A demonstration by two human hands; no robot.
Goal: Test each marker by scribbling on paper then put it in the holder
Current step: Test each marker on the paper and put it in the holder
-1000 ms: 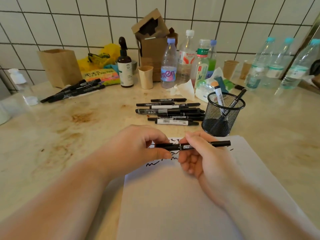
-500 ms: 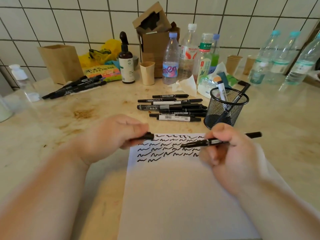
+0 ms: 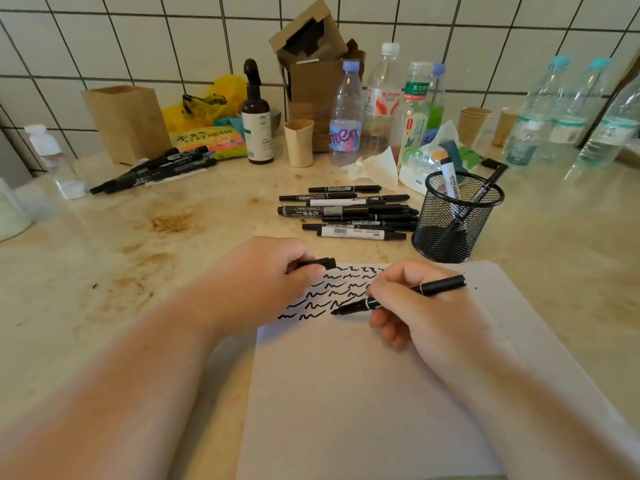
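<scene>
One sheet of paper point(image 3: 363, 393) sat right under both your hands, so scribbling needed no reach. Just past your right hand point(image 3: 415, 306) stood the mesh holder point(image 3: 457, 216), close enough for an easy drop, I'd guess. Untested markers point(image 3: 346, 216) lay piled beyond your left hand point(image 3: 266, 275). Your right hand gripped the uncapped marker point(image 3: 398, 296), tip at the paper; your left pinched its cap point(image 3: 320, 263), likely kept ready for recapping.

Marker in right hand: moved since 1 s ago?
Yes. The marker came down out of the air; its tip now meets the paper by the scribbles, near the mesh holder.
</scene>
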